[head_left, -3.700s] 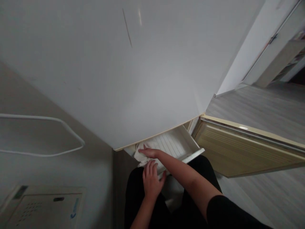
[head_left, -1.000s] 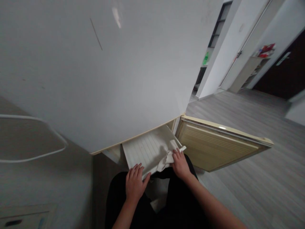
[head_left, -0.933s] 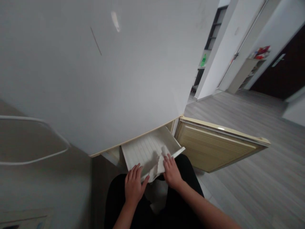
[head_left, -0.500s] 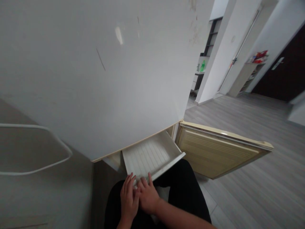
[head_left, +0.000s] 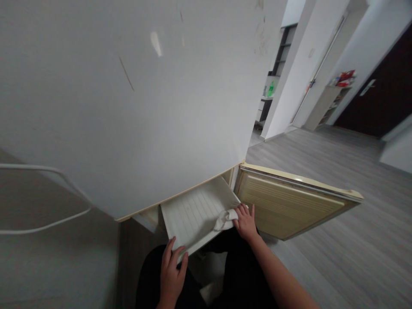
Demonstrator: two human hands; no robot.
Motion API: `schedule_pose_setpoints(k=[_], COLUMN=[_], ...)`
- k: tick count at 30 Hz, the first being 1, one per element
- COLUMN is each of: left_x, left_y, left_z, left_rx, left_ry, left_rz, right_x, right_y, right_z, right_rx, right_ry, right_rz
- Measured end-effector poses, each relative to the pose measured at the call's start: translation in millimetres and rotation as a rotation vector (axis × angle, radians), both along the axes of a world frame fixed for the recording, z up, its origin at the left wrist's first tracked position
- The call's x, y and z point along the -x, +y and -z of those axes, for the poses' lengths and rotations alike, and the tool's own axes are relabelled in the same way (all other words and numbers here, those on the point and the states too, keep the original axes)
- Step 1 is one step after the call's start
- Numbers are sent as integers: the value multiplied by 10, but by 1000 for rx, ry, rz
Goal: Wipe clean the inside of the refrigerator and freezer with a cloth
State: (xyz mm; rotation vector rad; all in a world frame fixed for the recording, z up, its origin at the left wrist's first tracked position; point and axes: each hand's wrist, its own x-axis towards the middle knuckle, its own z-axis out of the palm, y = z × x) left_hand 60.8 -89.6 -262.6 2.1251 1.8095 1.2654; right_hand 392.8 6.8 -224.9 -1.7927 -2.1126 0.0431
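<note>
A white pull-out drawer (head_left: 193,210) with a ribbed floor juts from the low compartment of a white cabinet-like appliance. My left hand (head_left: 172,268) holds its left front corner, fingers apart over the rim. At the right front corner, my right hand (head_left: 246,221) presses a crumpled white cloth (head_left: 225,220) against the front rim. Part of the cloth hangs over the drawer's inner side; the rest is hidden under my fingers.
A cream-coloured door (head_left: 294,201) stands swung out to the right of the drawer. Above rises the appliance's large white panel (head_left: 180,107). A white loop-shaped bar (head_left: 45,167) is at the left. My black-clothed legs (head_left: 244,274) are below the drawer.
My right hand has moved right along the drawer's front rim, from beside my left hand to the right corner, with the cloth now showing. My left hand stays at the left corner.
</note>
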Motion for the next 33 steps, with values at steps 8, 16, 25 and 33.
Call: schedule_pose_setpoints(k=[8,16,25,33], left_x=[-13,-7,-3,-18], left_y=[10,19,19,28], left_z=[3,-9,19,9], left_rx=[-15,-17,-21,-16], left_ry=[-14,-13,-16,-15], left_rz=[1,-3,0,-8], right_x=[13,14,20,123], right_y=[95,95,84,-18], right_z=[96,122,173,204], right_rx=[-89,-104,-118,-90], right_ry=[109,155,157,153], right_rz=[107,98,101,98])
